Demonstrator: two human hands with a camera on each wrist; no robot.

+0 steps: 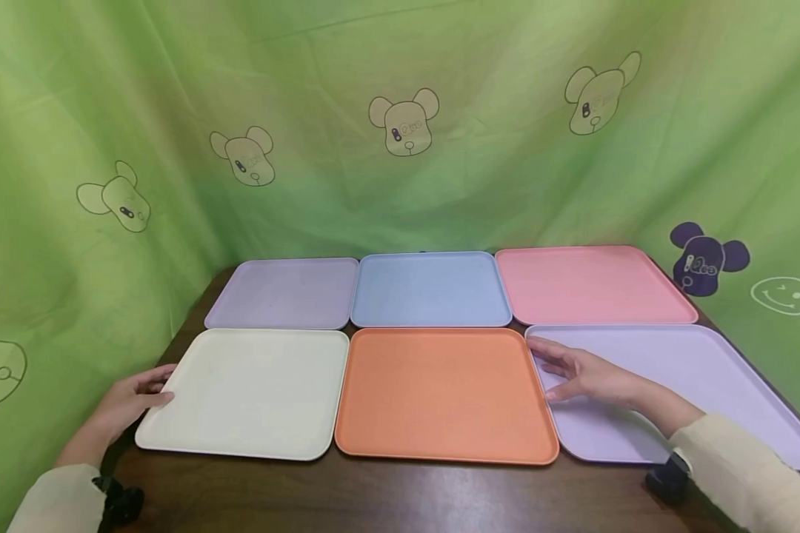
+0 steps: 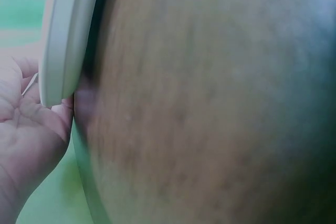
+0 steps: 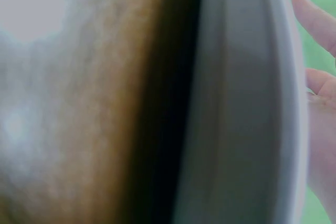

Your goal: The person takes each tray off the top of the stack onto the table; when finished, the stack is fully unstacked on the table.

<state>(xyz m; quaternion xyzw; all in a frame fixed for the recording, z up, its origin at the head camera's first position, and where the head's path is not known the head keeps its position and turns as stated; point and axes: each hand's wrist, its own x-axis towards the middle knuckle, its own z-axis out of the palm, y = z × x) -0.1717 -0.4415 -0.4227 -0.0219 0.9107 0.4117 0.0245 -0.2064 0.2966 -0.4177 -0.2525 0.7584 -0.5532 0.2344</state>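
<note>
At the front left lies a white tray [image 1: 247,392], and my left hand [image 1: 123,403] touches its left edge with thumb and fingertips. In the left wrist view the tray's pale rim [image 2: 65,40] stands beside that hand's palm [image 2: 31,124]. My right hand [image 1: 593,376] reaches over the left part of a lavender tray [image 1: 680,370]. Its fingertips and thumb are spread along the seam where this tray meets the orange tray [image 1: 447,392]; I cannot tell which rim they touch. The right wrist view shows the lavender tray's rim [image 3: 241,103] large, partly covering the hand.
Behind stand a greyish purple tray [image 1: 283,294], a blue tray [image 1: 433,290] and a pink tray [image 1: 593,285], side by side. All trays lie flat on a dark wooden table [image 1: 400,496]. A green curtain [image 1: 347,185] with bear heads hangs around the table.
</note>
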